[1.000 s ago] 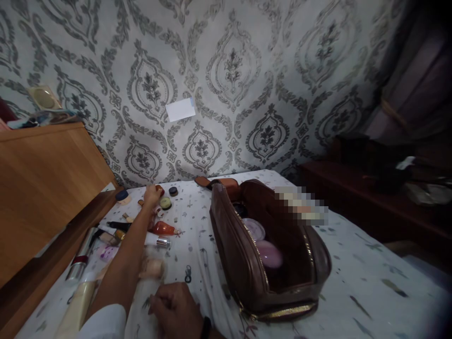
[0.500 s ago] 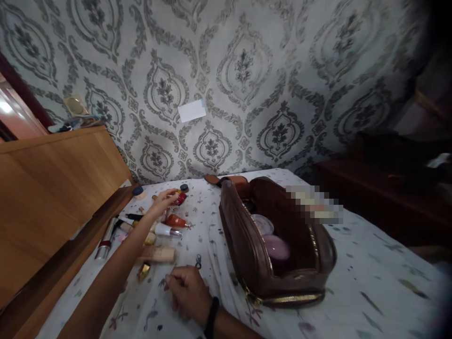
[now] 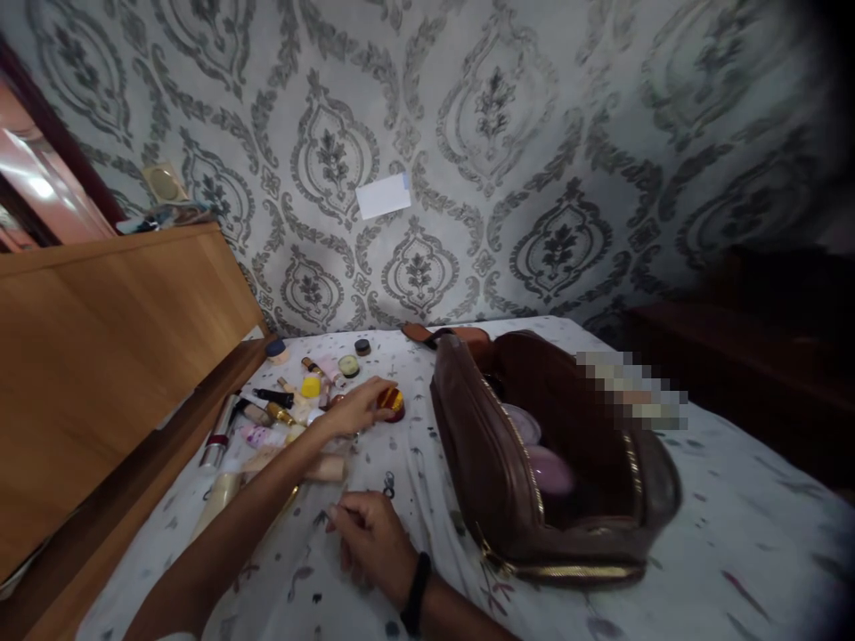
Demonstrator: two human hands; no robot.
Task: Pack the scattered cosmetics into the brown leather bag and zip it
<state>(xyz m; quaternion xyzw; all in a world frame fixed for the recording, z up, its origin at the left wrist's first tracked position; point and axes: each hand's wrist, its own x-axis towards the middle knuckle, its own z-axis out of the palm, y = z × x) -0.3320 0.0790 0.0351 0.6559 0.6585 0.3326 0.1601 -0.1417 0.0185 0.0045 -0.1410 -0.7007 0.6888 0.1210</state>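
1. Gripping the round red-and-gold container (image 3: pixel 395 404) looks like the step in hand: your left hand (image 3: pixel 359 409) has its fingers and thumb bent against the container's left side.
2. You have that container over the middle of the bed (image 3: pixel 708 521), to the right of the scattered cosmetics and apart from the brown bag (image 3: pixel 474 454). Whether it touches the sheet, you can't tell from here.
3. Your right hand (image 3: pixel 375 536) sits nearer the bed's near edge, fingers loosely curled. You can see nothing in it, but the palm is hidden, so you can't tell whether it is closed.
4. Toward the bed's left edge lie the silver tube (image 3: pixel 215 438), the yellow cap (image 3: pixel 311 385) and the beige tube (image 3: pixel 331 466); the green-topped jar (image 3: pixel 348 365) and the dark-lidded jar (image 3: pixel 362 346) are nearer the far edge.
5. To your right, the bag stands unzipped, with a pink item (image 3: pixel 551 470) and a pale round case (image 3: pixel 522 425) inside.
6. The next move, as I judge it, calls for a firm pinch on the container's rounded side, which could slip, and for your left forearm to pass over the tubes without nudging them.
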